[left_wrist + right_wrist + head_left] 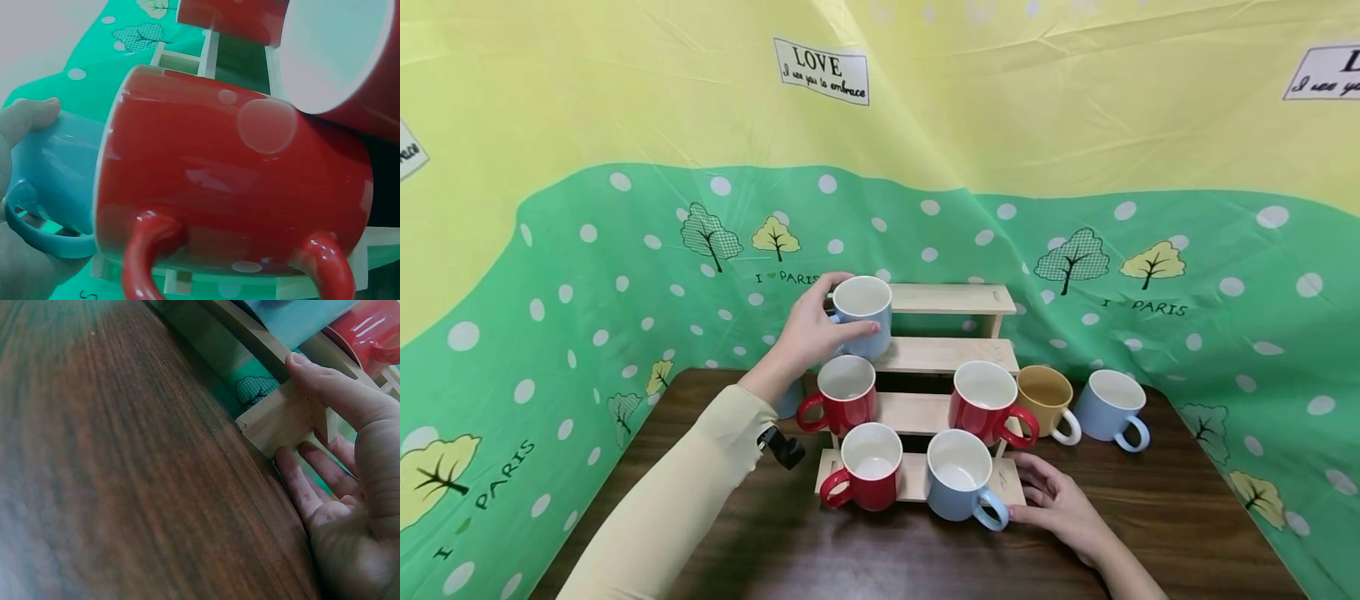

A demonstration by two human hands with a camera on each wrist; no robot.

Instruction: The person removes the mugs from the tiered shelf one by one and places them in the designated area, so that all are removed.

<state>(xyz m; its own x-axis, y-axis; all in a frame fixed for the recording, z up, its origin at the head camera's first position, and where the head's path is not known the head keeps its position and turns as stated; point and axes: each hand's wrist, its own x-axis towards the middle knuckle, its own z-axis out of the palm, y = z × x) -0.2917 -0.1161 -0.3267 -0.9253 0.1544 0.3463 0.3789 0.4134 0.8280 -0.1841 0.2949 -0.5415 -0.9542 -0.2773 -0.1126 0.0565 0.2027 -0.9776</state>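
On the left, a cream sleeve [677,500] with a black wrist device [784,448] reaches in over the dark wood bench [730,542]. Behind that wrist, part of a half-hidden blue mug [787,402] shows. The left hand [812,325] pinches the held blue mug [872,344] from its left side, thumb across the front and the other fingers behind; the mug is upright at the left part of the second step from the top of a wooden rack [913,414], though whether its base rests there cannot be told. Just in front, on the step below, stands an upper red mug [852,412], handle to the left; on the lowest step stands a lower red mug [877,490], handle also to the left. Along that lowest step, further right, is a front blue mug [957,492], handle to the right, with a right-hand red mug [979,410] behind it on the next step up, its handle to the right too. Beyond the rack, a mustard mug [1040,404] with a white handle stands on the bench. The right hand [1063,504] grips the right end of the lowest step, thumb on its near edge, fingers around the far side. Furthest right, a light blue mug [1105,412] stands near the mustard one, handle to the right.
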